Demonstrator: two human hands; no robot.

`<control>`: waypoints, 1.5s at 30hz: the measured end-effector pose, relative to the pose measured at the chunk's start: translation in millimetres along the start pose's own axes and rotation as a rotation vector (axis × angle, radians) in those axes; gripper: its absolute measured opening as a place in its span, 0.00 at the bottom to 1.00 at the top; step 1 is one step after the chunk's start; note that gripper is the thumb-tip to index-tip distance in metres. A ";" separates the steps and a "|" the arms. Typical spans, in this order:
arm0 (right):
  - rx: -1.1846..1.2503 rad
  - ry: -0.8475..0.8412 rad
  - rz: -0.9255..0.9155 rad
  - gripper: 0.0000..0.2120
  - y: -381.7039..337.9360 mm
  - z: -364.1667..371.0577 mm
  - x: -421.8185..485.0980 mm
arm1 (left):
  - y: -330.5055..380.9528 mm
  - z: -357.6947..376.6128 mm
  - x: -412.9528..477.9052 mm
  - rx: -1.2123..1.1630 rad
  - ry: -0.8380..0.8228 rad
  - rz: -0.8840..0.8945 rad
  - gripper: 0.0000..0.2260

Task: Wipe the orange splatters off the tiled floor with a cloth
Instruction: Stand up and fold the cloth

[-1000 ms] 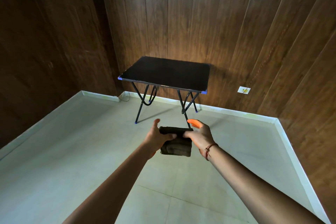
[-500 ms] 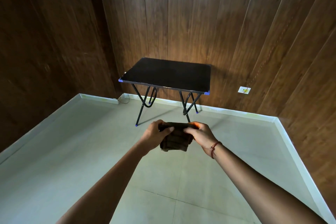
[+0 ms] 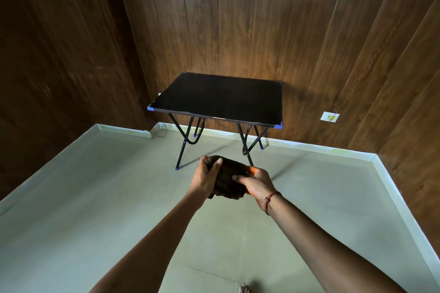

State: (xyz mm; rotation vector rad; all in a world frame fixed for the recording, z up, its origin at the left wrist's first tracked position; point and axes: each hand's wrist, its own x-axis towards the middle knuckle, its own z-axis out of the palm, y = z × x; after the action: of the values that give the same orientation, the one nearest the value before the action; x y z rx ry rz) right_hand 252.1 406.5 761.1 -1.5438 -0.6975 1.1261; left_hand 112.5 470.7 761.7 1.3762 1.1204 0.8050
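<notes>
A dark brown folded cloth (image 3: 228, 179) is held in the air in front of me, well above the pale tiled floor (image 3: 95, 209). My left hand (image 3: 206, 177) grips its left side with the thumb over the top. My right hand (image 3: 257, 183) grips its right side, fingers curled into the fabric, a red thread on the wrist. An orange tint shows at the right hand's top edge. No orange splatters show on the visible floor.
A small black folding table (image 3: 221, 100) with blue corner caps stands against the wood-panelled wall ahead. A white wall socket (image 3: 330, 117) sits low on the right. White skirting runs along the floor edges. Toes (image 3: 244, 289) show at the bottom edge.
Both hands have closed tighter on the cloth and bunched it. The right thumb, raised and lit orange a second ago, is now folded onto the cloth.
</notes>
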 end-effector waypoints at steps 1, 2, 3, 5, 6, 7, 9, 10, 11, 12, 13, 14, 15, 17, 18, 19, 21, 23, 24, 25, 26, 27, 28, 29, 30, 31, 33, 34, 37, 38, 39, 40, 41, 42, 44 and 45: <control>0.015 0.002 0.000 0.11 -3.6 -2.9 17.9 | 2.0 1.6 17.3 -0.041 -0.026 -0.035 0.08; 0.030 -0.001 0.013 0.10 -9.9 -7.2 45.3 | 6.2 4.3 42.9 -0.085 -0.056 -0.090 0.10; 0.049 -0.007 0.024 0.09 -16.3 -9.8 61.6 | 10.4 3.4 58.3 -0.129 -0.096 -0.138 0.11; 0.083 -0.010 0.069 0.10 -31.3 -17.6 106.7 | 21.8 3.7 99.6 -0.187 -0.179 -0.204 0.13; 0.105 -0.014 0.090 0.10 -39.7 -22.1 128.7 | 26.2 5.2 120.4 -0.197 -0.217 -0.231 0.16; 0.118 -0.011 0.103 0.11 -45.4 -24.2 140.9 | 28.2 4.8 133.0 -0.175 -0.241 -0.235 0.21; 0.092 -0.003 0.096 0.10 -62.7 -34.1 180.0 | 34.5 14.5 175.8 -0.066 -0.246 -0.208 0.28; 0.057 0.003 0.085 0.09 -69.4 -39.1 199.3 | 38.8 21.8 195.0 -0.015 -0.217 -0.196 0.27; 0.007 0.023 0.070 0.08 -73.1 -44.1 218.5 | 41.1 29.3 214.1 0.040 -0.180 -0.180 0.25; -0.047 0.046 0.056 0.07 -76.2 -50.1 240.0 | 42.6 38.7 235.5 0.095 -0.141 -0.171 0.22; -0.096 0.064 0.040 0.07 -76.3 -54.9 258.1 | 43.4 46.7 252.4 0.135 -0.111 -0.169 0.20; -0.140 0.084 0.037 0.08 -75.3 -58.9 274.0 | 42.9 54.4 267.4 0.147 -0.097 -0.174 0.19; -0.168 0.107 0.046 0.09 -73.2 -64.0 290.2 | 41.3 62.5 282.7 0.139 -0.097 -0.186 0.19; -0.205 0.150 0.074 0.09 -64.5 -76.7 323.6 | 41.4 79.1 311.5 0.141 -0.098 -0.213 0.22; -0.205 0.178 0.085 0.09 -63.2 -83.4 340.3 | 40.8 88.6 329.0 0.165 -0.088 -0.209 0.23; -0.200 0.206 0.095 0.09 -62.1 -89.8 355.7 | 39.5 97.6 345.9 0.190 -0.071 -0.192 0.23; -0.176 0.266 0.116 0.12 -63.2 -100.9 389.5 | 37.8 115.2 383.8 0.234 -0.056 -0.144 0.20; -0.140 0.298 0.119 0.17 -69.1 -110.2 423.8 | 34.6 132.3 426.1 0.277 -0.106 -0.140 0.17; -0.139 0.309 0.121 0.19 -71.7 -115.5 442.1 | 31.6 140.3 450.3 0.312 -0.155 -0.139 0.15; -0.147 0.303 0.110 0.19 -74.1 -119.1 451.1 | 30.5 143.4 464.1 0.334 -0.204 -0.142 0.13; -0.155 0.303 0.112 0.19 -75.8 -123.8 464.1 | 29.0 148.1 482.5 0.340 -0.256 -0.149 0.10; -0.163 0.328 0.123 0.18 -74.7 -131.1 487.5 | 25.4 156.4 510.1 0.347 -0.325 -0.157 0.09; -0.190 0.346 0.148 0.17 -75.8 -135.9 500.1 | 22.5 161.3 526.5 0.371 -0.388 -0.156 0.08; -0.213 0.361 0.164 0.16 -75.4 -140.6 512.1 | 19.7 166.4 542.4 0.407 -0.447 -0.151 0.09; -0.243 0.375 0.193 0.15 -73.4 -145.7 524.1 | 17.9 171.9 556.4 0.447 -0.489 -0.140 0.10; -0.260 0.390 0.218 0.13 -70.9 -150.5 537.3 | 14.9 179.8 572.0 0.468 -0.521 -0.131 0.11; -0.295 0.409 0.276 0.09 -69.1 -157.3 554.2 | 8.5 195.9 593.0 0.515 -0.553 -0.107 0.14; -0.320 0.416 0.295 0.09 -67.1 -159.7 560.4 | 5.0 203.3 599.9 0.559 -0.572 -0.096 0.16; -0.356 0.440 0.373 0.13 -59.4 -166.6 581.6 | -8.8 229.3 617.1 0.659 -0.676 -0.085 0.21; -0.368 0.435 0.401 0.15 -57.6 -168.9 587.6 | -13.5 237.0 622.1 0.665 -0.719 -0.101 0.22; -0.389 0.433 0.417 0.15 -54.1 -171.6 594.3 | -19.4 244.4 626.7 0.668 -0.752 -0.120 0.23; -0.405 0.432 0.430 0.16 -52.9 -173.8 598.5 | -23.1 249.5 629.9 0.679 -0.769 -0.127 0.24; -0.416 0.429 0.441 0.15 -49.2 -175.2 602.1 | -27.1 252.9 631.6 0.695 -0.775 -0.130 0.24; -0.421 0.426 0.456 0.15 -48.0 -176.7 604.9 | -29.4 256.0 633.4 0.707 -0.775 -0.132 0.24; -0.428 0.413 0.480 0.14 -45.2 -178.5 607.7 | -35.1 258.5 635.9 0.735 -0.793 -0.123 0.25; -0.436 0.410 0.489 0.15 -43.4 -179.9 608.5 | -37.9 258.7 636.3 0.744 -0.807 -0.120 0.25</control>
State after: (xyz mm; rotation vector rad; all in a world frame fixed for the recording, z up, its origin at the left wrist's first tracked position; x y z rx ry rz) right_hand 656.9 876.2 619.9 -2.3236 -0.2956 0.9851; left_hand 547.3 979.8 603.6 1.9567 0.8410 -0.3254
